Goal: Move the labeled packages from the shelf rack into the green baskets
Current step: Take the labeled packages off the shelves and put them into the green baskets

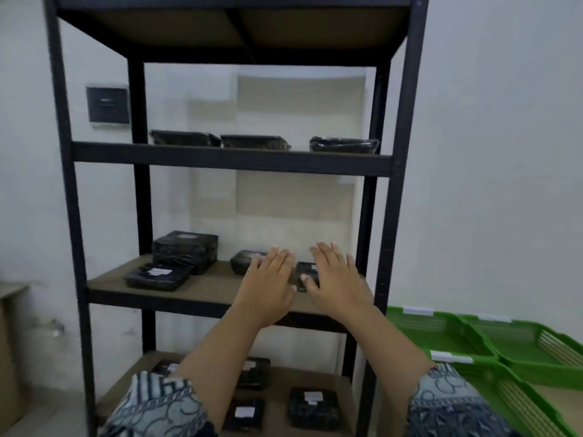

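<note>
Left hand (268,279) and right hand (339,279), fingers straight, bracket one black package (310,270) on the middle shelf (214,285), holding nothing; placed, I judge, for a two-sided lift. The green baskets (473,329) stand lower right.

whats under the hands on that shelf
A small black package shows between the left hand and right hand; most of it is covered, so any label is hidden.
</note>
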